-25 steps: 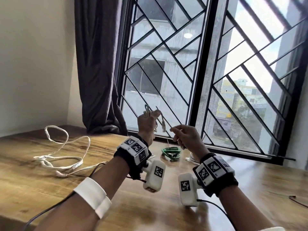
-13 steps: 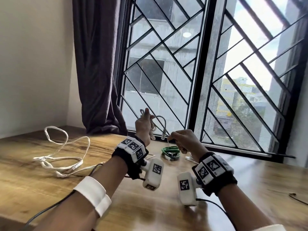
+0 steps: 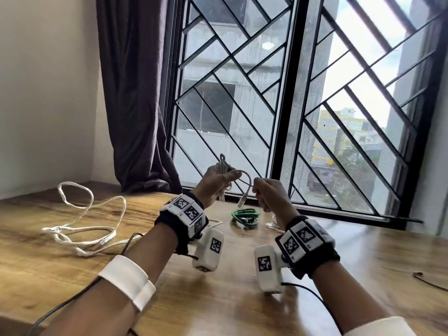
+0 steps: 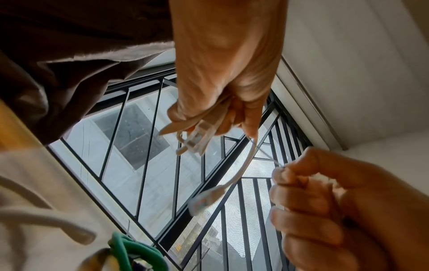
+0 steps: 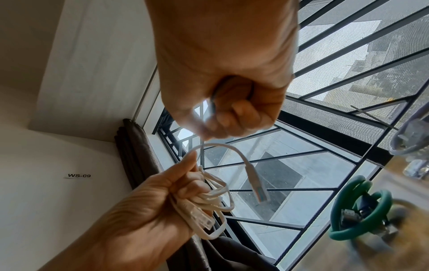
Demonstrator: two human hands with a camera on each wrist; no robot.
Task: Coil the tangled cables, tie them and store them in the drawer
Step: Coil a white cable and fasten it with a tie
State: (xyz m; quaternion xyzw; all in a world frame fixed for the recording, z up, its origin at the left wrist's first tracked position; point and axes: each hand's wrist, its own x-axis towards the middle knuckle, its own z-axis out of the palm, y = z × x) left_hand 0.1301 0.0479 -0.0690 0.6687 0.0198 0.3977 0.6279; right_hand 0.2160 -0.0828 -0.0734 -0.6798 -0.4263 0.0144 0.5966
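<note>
My left hand (image 3: 213, 184) is raised above the wooden table (image 3: 218, 299) and grips a coiled white cable (image 3: 222, 166). The coil's loops show below its fingers (image 5: 209, 201). One free end arcs to the right and hangs between the hands with a clear plug (image 3: 242, 201), also visible from the wrists (image 5: 257, 188) (image 4: 202, 199). My right hand (image 3: 269, 197) is curled into a fist and pinches a thin tie (image 5: 202, 144) that runs across to the bundle. A coiled green cable (image 3: 244, 214) lies on the table beneath the hands.
A long white cable (image 3: 80, 221) sprawls in loose loops on the table's left side. A clear-plugged grey cable (image 5: 408, 139) lies right of the green coil. A dark curtain (image 3: 140, 93) and barred window (image 3: 291, 105) stand behind. A thin dark wire (image 3: 426, 281) lies far right.
The white cable's free end has swung from hanging straight beside the left hand into an arc toward the right hand. Both hands stay raised, the right fist now nearer the bundle.
</note>
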